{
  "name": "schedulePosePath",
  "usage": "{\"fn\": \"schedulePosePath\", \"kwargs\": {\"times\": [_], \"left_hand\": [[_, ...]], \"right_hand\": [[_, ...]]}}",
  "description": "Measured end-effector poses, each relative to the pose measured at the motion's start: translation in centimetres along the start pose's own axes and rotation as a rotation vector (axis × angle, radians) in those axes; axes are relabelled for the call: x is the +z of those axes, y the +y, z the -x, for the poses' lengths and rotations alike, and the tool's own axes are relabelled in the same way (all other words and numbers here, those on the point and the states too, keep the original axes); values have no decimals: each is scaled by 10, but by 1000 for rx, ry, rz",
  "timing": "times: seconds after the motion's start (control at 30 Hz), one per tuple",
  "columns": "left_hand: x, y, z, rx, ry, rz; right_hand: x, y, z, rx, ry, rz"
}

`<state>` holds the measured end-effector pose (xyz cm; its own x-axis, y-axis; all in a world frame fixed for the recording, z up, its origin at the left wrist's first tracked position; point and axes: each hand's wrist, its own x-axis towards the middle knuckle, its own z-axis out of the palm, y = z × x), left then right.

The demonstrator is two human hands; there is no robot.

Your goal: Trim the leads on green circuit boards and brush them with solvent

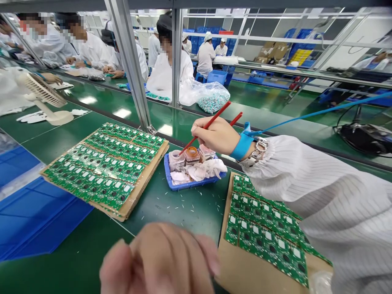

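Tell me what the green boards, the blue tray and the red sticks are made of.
The green boards look like fibreglass circuit board with a glossy green coating, judging by the shine and mounted parts. The blue tray looks like smooth moulded plastic. The red sticks in the right hand look painted or plastic; the glossy surface leaves it open.

The right hand (pixel 214 136) is raised, its fingers curled in a tight pinch. The left hand (pixel 159 261), blurred and fingers spread, sits nearer the camera, below the right hand.

No readable text, labels or numbers, green circuit boards (pixel 104 167) too small
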<state>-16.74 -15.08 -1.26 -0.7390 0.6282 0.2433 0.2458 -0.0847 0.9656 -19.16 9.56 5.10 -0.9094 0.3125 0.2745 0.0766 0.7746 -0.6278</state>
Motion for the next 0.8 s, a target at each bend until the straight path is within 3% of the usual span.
{"fn": "schedulePosePath", "kwargs": {"times": [0.13,0.2,0.47,0.8], "left_hand": [[1,-2,-22,-30,66,735],[4,-10,-27,-80,127,849],[7,-55,-20,-337,262,696],[6,-97,-5,-501,280,473]], "right_hand": [[3,0,-1,-31,9,6],[8,0,-3,-45,-23,46],[19,0,-13,-42,-89,110],[-23,-6,-6,80,35,-86]]}}
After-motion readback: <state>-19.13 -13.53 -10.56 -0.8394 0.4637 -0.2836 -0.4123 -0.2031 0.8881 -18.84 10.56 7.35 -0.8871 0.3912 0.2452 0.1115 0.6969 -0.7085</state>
